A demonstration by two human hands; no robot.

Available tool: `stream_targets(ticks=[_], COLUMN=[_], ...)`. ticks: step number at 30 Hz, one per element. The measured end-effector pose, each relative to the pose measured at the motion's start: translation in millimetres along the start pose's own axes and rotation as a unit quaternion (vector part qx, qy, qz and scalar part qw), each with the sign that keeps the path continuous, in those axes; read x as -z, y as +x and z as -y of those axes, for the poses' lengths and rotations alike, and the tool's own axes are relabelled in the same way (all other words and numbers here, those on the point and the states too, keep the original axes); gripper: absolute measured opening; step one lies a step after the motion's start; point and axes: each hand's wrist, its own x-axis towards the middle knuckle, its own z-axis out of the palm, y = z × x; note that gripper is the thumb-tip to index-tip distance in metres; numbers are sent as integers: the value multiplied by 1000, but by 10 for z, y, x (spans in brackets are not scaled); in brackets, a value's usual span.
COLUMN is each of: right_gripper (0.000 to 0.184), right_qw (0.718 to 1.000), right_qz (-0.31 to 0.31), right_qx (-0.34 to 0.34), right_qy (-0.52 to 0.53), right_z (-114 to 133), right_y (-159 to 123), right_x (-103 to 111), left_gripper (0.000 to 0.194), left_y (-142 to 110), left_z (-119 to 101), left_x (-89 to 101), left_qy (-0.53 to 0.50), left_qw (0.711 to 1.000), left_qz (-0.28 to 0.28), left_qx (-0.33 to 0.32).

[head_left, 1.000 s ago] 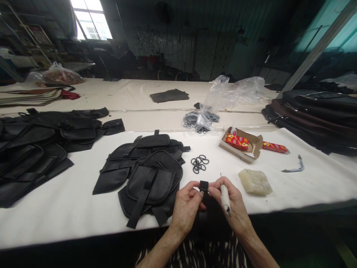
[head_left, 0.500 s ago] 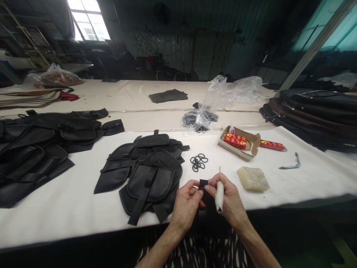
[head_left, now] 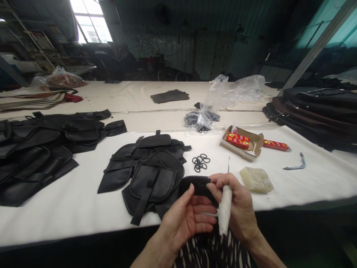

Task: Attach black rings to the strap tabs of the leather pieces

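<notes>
My right hand is closed round an awl with a white wrapped handle, its thin metal spike pointing up and away. The thumb and forefinger of that hand also pinch the edge of a black leather piece. With palm turned up and fingers stretched, my left hand is in front of the leather piece, holding nothing that I can see; whether it touches the piece is unclear. Black D-rings lie in a small heap beyond my hands. Sewn black leather pieces with straps are stacked just left of them.
Right of my hands sits a yellowish block. Behind it stands a cardboard box with red packets. A bent metal tool lies farther right. Bagged rings, more black pieces and stacked bags surround the white table.
My left hand has let go of the black strap end and opened out, palm up. The leather piece has swung up into view. The awl has moved slightly right and lower.
</notes>
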Motion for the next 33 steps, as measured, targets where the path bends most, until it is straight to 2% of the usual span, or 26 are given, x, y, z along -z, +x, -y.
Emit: stream_targets(ticks=[1, 3, 5, 7, 8, 9, 13, 17, 20, 22, 25, 30, 33], right_gripper=[11, 14, 20, 21, 20, 20, 19, 17, 17, 17, 17, 24, 26], right_qw=[998, 978, 934, 899, 896, 905, 967, 996, 997, 992, 977, 929, 893], right_qz=[34, 92, 115, 110, 107, 109, 70, 33, 71, 125, 190, 223, 218], right_qx=[44, 163, 292, 363, 366, 346, 187, 41, -34, -17, 99, 273, 360], right_qy=[-27, -94, -170, -219, -226, -221, -155, -69, 4, 23, -3, -107, -160], right_z=[15, 13, -26, -93, -130, -166, -264, -282, -263, -240, -190, -86, -45], right_y=[-67, -199, -305, -377, -404, -426, -503, -543, -530, -511, -489, -495, -528], right_x=[-17, -53, -83, -100, -102, -101, -78, -47, -8, 17, 15, -94, -148], left_gripper=[46, 31, 15, 9, 10, 12, 12, 8, 11, 17, 25, 31, 34], left_y=[20, 60, 101, 143, 161, 176, 198, 186, 157, 126, 78, 36, 19], left_z=[-12, -27, -20, 7, 28, 50, 126, 131, 113, 107, 110, 126, 144], left_x=[12, 31, 44, 49, 46, 40, -2, 10, 50, 67, 75, 135, 189], left_qy=[-37, -70, -48, 3, 27, 41, 25, -24, -23, -3, 41, 67, 88], left_qw=[999, 996, 990, 983, 982, 981, 981, 988, 990, 990, 988, 984, 978], left_qz=[-3, -49, -116, -155, -154, -146, -115, -122, -131, -137, -146, -156, -165], left_qx=[9, -20, -66, -100, -108, -117, -153, -89, -42, -12, 12, 60, 90])
